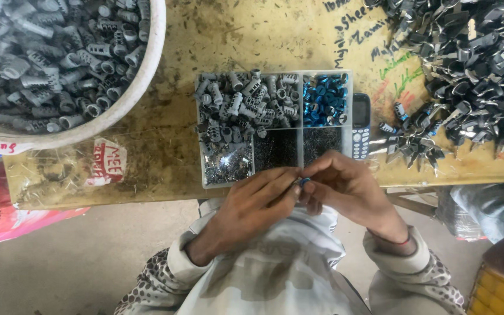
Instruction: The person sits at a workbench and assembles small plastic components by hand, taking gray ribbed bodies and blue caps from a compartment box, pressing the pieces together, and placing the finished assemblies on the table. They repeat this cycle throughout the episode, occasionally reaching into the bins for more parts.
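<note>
My left hand (251,205) and my right hand (348,189) meet at the near edge of the table, fingertips pinched together on a small grey and blue part (302,182). Just beyond them sits a clear compartment tray (301,149). The tray holds grey ribbed plastic pieces (240,105), blue metal rings (324,99), tiny dark screws or pins and small silvery bits (226,166).
A large white tub (141,81) full of grey ribbed pieces stands at the left. A heap of dark metal clips (473,64) lies at the right. A small keypad phone (361,125) rests beside the tray. The worn yellow table (164,157) ends just before my lap.
</note>
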Available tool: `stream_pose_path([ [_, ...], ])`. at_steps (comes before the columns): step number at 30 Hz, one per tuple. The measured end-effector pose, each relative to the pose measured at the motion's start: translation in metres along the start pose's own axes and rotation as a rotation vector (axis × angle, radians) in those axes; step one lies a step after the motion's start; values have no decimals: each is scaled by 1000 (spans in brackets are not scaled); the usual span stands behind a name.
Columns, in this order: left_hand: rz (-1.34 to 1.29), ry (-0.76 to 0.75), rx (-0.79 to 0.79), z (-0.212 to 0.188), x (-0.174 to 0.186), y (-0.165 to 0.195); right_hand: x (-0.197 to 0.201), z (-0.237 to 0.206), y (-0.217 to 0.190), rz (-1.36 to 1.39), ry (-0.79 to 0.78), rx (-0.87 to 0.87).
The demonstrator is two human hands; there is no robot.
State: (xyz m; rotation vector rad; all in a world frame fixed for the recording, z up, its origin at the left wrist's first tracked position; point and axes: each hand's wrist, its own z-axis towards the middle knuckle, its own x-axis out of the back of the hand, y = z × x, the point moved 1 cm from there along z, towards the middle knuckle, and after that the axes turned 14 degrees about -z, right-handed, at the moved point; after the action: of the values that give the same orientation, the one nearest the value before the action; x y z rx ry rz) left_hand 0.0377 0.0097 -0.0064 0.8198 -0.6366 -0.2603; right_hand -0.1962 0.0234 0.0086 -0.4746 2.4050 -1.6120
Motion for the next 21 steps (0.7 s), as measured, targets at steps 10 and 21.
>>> stream_pose_path([
  [10,-220,313,208,20,5,14,-29,0,21,214,-79,118],
  [21,-381,457,257,0,-23,-7,83,-35,3,-1488,653,31],
])
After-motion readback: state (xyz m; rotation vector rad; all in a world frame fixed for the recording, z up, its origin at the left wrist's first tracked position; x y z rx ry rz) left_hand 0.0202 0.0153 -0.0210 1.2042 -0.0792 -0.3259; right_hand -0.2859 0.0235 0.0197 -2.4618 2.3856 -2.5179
